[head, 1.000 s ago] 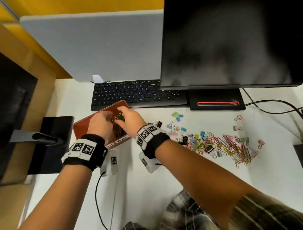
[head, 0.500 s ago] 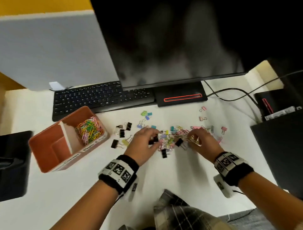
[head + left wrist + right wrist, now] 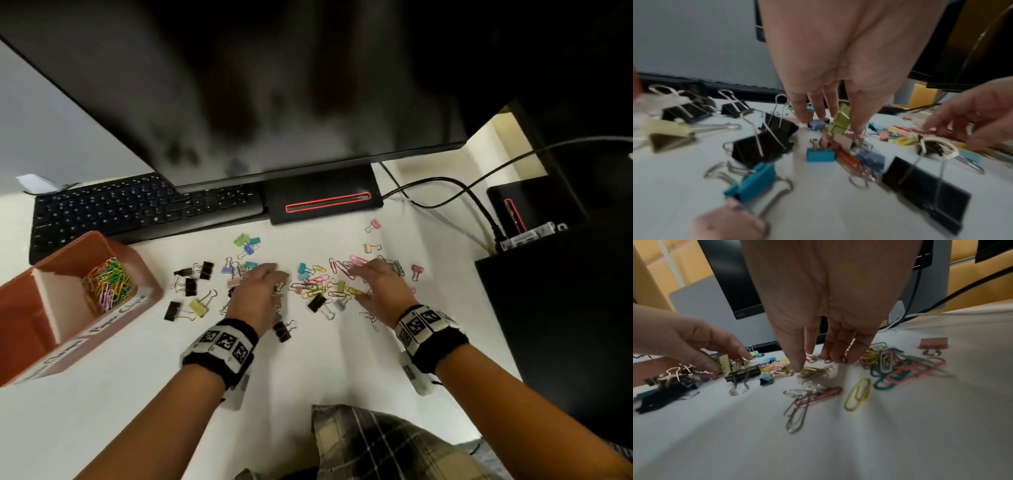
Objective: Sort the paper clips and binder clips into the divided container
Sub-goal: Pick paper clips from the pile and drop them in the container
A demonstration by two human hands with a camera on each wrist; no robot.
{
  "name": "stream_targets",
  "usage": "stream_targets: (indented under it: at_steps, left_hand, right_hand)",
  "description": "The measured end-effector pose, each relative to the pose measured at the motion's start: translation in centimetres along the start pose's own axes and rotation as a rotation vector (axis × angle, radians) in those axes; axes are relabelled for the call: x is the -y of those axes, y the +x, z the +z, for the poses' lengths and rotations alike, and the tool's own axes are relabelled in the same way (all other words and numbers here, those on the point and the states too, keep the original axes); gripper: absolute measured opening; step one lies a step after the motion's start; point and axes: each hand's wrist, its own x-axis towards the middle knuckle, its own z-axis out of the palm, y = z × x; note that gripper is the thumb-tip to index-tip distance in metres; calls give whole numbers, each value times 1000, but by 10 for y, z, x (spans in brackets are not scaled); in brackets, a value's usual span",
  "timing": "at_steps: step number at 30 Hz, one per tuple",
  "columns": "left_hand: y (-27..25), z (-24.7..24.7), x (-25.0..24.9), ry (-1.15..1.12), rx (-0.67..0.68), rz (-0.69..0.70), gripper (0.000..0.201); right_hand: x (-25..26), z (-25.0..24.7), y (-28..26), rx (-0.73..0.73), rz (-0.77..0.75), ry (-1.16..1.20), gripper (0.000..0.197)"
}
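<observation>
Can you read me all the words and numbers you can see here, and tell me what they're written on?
"Paper Clips": handwritten on the white label on the orange container's front, by the paper clip compartment.
Second white label on the container: handwriting, too blurred to read.
Keyboard keys: too small to read.
Wristbands: black-and-white square codes, no words.
Monitor logo: too blurred to read.

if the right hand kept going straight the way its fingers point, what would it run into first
Most likely the loose paper clips at its fingertips: the right hand points down and forward into them. Past those, the monitor base. Depth is unclear.
</observation>
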Motion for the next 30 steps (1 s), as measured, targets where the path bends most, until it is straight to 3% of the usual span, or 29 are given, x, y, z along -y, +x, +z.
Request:
stream_targets:
  at_steps: [5,12,19,25,30]
  left_hand:
    - [-4,-9,-2,19,-150,0,37]
    - [6,13,-39,224,-52,-6,24]
    - [13,21,-37,200,-99,-93,19]
    - [16,16,-37,215,-49,-123,22]
    - [19,11,-39,208,19,-144,14]
  right_hand:
    - [17,-6,12,-45,-173,17,42]
    - [60,5,44,115,-149,-78,53]
    - [50,14,45,186,-119,-19,34]
    - [41,8,39,236,-173,-94,21]
    - [24,-11,27,52,-159,109,14]
